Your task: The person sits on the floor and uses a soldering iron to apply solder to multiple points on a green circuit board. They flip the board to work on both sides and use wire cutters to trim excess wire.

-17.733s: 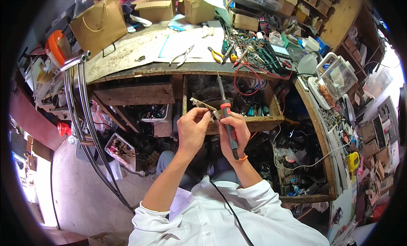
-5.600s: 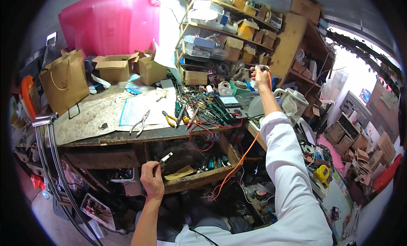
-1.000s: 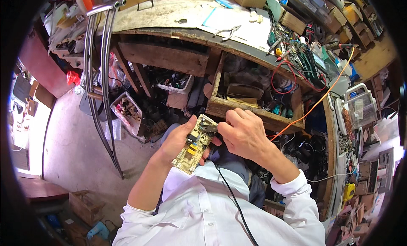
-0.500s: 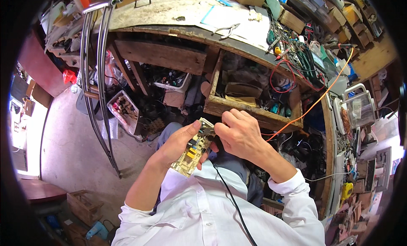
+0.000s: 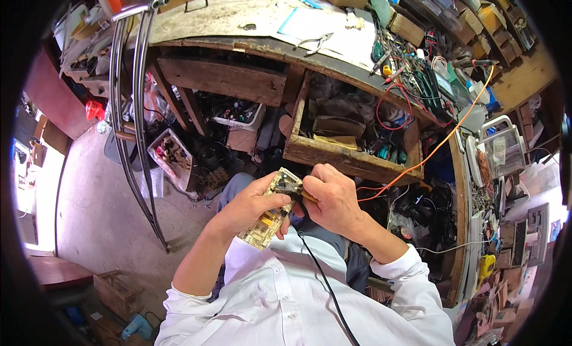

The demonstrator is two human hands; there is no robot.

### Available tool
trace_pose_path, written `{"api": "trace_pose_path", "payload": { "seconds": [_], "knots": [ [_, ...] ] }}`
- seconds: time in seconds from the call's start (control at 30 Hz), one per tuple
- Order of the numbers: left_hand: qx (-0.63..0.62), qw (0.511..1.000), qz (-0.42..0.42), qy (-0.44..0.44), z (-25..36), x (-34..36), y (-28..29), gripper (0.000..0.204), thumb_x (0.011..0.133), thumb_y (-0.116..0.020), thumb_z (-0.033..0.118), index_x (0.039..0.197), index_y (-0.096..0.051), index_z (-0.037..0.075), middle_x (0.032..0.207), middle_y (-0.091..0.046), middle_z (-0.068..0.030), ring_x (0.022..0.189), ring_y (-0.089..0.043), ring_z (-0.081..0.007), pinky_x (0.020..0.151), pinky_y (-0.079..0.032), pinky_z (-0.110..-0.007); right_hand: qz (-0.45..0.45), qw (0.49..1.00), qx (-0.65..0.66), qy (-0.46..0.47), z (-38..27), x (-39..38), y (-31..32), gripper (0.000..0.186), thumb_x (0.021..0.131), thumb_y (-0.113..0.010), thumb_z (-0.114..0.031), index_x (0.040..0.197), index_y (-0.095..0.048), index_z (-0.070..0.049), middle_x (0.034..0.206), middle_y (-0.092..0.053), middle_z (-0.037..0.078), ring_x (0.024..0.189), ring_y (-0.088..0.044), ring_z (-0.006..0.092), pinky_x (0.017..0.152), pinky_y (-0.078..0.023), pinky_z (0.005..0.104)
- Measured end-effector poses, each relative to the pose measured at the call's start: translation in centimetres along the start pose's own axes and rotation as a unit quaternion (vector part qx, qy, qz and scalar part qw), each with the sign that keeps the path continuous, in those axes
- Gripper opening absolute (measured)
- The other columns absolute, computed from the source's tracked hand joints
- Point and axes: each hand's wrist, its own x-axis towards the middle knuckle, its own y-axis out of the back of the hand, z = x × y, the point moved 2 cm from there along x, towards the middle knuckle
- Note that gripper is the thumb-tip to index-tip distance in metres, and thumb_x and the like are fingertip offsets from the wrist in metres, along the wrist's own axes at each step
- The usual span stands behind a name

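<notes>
My left hand [image 5: 247, 204] grips a long, narrow circuit board [image 5: 260, 233], tilted over my lap. Its thumb lies across the board's face, which carries yellow and black components. At the board's upper right edge, my right hand [image 5: 333, 198] is closed, fingers curled together. A small yellowish-brown piece [image 5: 308, 196] shows at its fingertips, too little of it visible to name. Whether that piece touches the board is hard to see. Behind my right hand passes an orange cord [image 5: 417, 166]; its lower end is hidden.
Ahead is a workbench [image 5: 220, 24] with pliers [image 5: 314, 43] and tangled test leads. Below it an open wooden drawer [image 5: 325, 155] juts toward my hands. Bent metal tubes [image 5: 138, 131] stand at the left. A black cable [image 5: 325, 274] hangs down my white shirt.
My left thumb has slid down from the board's top end to lie across its face. My right hand has shifted slightly lower, and the yellowish-brown piece now shows at its fingertips.
</notes>
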Motion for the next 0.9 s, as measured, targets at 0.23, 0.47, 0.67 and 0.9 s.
{"api": "trace_pose_path", "payload": {
  "seconds": [0.23,0.47,0.67,0.9],
  "knots": [
    [-0.001,1.000,0.015,-0.005,-0.4,0.4,-0.1,0.030,0.095,-0.055,0.009,0.122,-0.046,0.001,0.096,-0.065,-0.0186,0.060,-0.068,-0.0233,0.049,-0.059,-0.033,0.017,0.996,-0.082,0.038,-0.6,0.2,0.8,0.023,0.061,-0.072,-0.005,0.070,-0.052,-0.009,0.075,-0.049,0.006,0.067,-0.051,0.0261,0.056,-0.042,0.0364],
    [0.042,0.999,0.030,0.005,-0.2,0.2,-0.6,0.029,0.098,-0.057,0.014,0.122,-0.047,0.002,0.097,-0.067,-0.0137,0.065,-0.069,-0.0189,0.054,-0.059,-0.032,0.008,0.993,-0.091,0.076,-0.6,-0.2,0.5,0.022,0.062,-0.072,-0.008,0.074,-0.053,-0.010,0.074,-0.047,0.005,0.065,-0.052,0.0233,0.054,-0.043,0.0358],
    [0.246,0.963,0.089,-0.062,-0.6,1.1,-0.1,0.032,0.098,-0.060,0.017,0.123,-0.052,-0.001,0.094,-0.065,-0.0079,0.072,-0.068,-0.0155,0.060,-0.058,-0.030,-0.024,0.992,-0.112,0.054,0.3,-0.9,0.4,0.024,0.063,-0.074,-0.009,0.078,-0.055,-0.011,0.076,-0.050,0.005,0.067,-0.059,0.0221,0.053,-0.048,0.0359],
    [0.599,0.744,0.162,-0.249,5.4,7.2,-1.5,0.047,0.092,-0.067,0.029,0.128,-0.054,0.001,0.094,-0.070,-0.0233,0.086,-0.068,-0.0402,0.074,-0.053,-0.045,0.051,0.979,-0.196,-0.013,3.4,2.8,4.2,0.021,0.066,-0.070,-0.006,0.078,-0.054,-0.008,0.077,-0.052,0.009,0.069,-0.060,0.0282,0.055,-0.050,0.0406]
  ]
}}
